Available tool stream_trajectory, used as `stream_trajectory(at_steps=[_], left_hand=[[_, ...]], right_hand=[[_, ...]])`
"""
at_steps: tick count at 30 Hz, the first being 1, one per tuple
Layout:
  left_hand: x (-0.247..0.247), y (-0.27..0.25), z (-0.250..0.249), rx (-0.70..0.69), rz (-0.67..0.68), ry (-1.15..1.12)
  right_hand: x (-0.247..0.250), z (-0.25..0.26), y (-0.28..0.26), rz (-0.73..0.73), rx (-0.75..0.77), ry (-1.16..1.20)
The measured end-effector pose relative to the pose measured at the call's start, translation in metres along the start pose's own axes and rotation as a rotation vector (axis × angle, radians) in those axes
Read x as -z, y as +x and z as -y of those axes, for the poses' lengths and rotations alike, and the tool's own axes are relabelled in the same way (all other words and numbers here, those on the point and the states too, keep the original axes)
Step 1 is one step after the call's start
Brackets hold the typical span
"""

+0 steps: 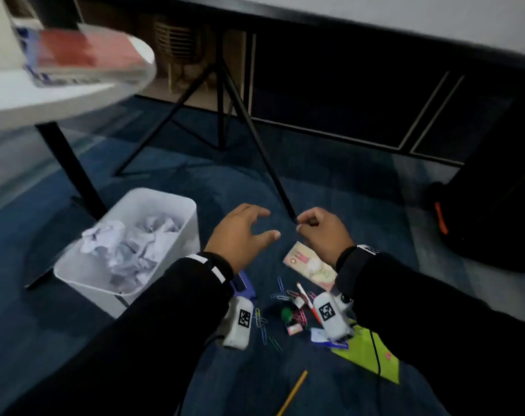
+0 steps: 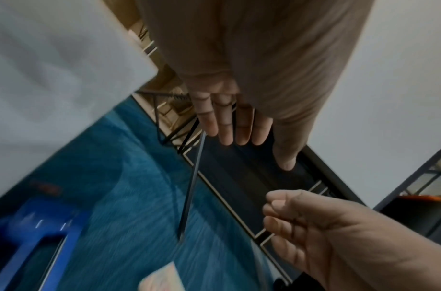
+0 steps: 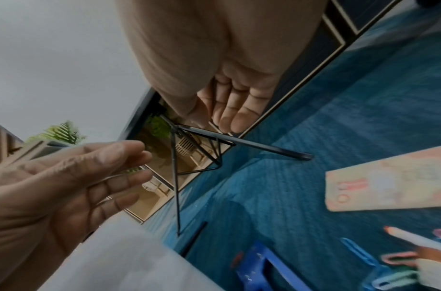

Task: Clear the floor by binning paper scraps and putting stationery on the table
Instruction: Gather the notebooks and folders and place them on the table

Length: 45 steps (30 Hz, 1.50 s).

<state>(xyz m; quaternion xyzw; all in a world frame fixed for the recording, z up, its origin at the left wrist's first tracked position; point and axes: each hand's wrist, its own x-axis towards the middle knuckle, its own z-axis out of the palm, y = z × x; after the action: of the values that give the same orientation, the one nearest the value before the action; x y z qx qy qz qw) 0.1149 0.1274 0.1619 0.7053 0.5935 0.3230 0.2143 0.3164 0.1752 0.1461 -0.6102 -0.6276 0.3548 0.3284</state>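
My left hand [image 1: 270, 223] hovers open above the blue carpet, fingers spread; in the right wrist view a thin wire shape lies across its fingers [image 3: 109, 177], and I cannot tell what it is. Just to its right, my right hand [image 1: 298, 224] pinches a thin dark paper clip [image 2: 293, 224] between thumb and fingertips. Below my wrists the floor holds several coloured paper clips [image 1: 280, 291], a red-and-white pen [image 1: 308, 298], a blue stapler [image 1: 243, 283], a pink patterned card [image 1: 311, 267], a pencil [image 1: 294, 388] and a green sheet [image 1: 366, 352]. The white bin [image 1: 165, 205] at the left holds crumpled paper [image 1: 129, 247].
A white round table [image 1: 45, 100] with a red book [image 1: 84, 52] stands at the upper left, its dark leg beside the bin. Black tripod legs [image 1: 255, 130] reach the carpet just beyond my hands. A black bag [image 1: 495, 220] sits at the right, and a dark cabinet runs along the back.
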Motion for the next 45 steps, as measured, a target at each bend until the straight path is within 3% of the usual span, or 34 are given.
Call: stream_trajectory(at_steps=[6,11,19,22,26,32,37,45], left_hand=[[-0.109,-0.031,0.009,0.068,0.123,-0.042],[-0.190,-0.054,0.017,0.086,0.280,-0.026],[-0.275,-0.052,0.024,0.072,0.498,0.069],[-0.294,-0.049,0.029,0.073,0.548,0.082],[-0.310,-0.055,0.041,0.093,0.554,0.085],[-0.318,-0.064,0.057,0.100,0.565,0.077],[-0.317,-0.070,0.059,0.095,0.553,0.084],[-0.292,-0.069,0.059,0.102,0.481,0.035]], right_hand=[[0.024,-0.110,-0.026,-0.011,-0.131,0.040],[0.045,-0.195,-0.050,-0.017,-0.232,-0.079],[0.055,-0.292,-0.066,0.112,-0.429,-0.162],[0.050,-0.311,-0.065,0.230,-0.465,-0.306],[0.040,-0.330,-0.064,0.312,-0.357,-0.506],[0.036,-0.334,-0.067,0.318,-0.280,-0.664],[0.042,-0.334,-0.060,0.379,-0.278,-0.683],[0.047,-0.320,-0.060,0.370,-0.423,-0.486]])
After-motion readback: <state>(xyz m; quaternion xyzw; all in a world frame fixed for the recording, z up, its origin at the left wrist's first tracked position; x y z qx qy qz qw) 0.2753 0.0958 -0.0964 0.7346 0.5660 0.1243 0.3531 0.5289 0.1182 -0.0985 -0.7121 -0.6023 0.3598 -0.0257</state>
